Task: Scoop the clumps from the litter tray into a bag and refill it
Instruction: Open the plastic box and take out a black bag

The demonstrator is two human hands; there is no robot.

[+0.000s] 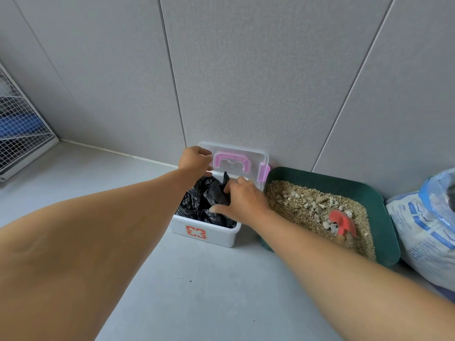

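Two hands work at the white box (209,236), which stands on the floor (197,291) against the wall (246,70). There the left hand (197,159) curls over the left edge of the raised clear lid (236,150), while the right hand (242,198) reaches inside, fingers grasping a black bag (204,200). Just beside the box's right side lies the green litter tray (384,217), its long axis running from the wall out toward the person. Pale clumps (315,205) and a red scoop (342,222) lie on its litter. A litter sack (423,225) stands at the tray's right edge.
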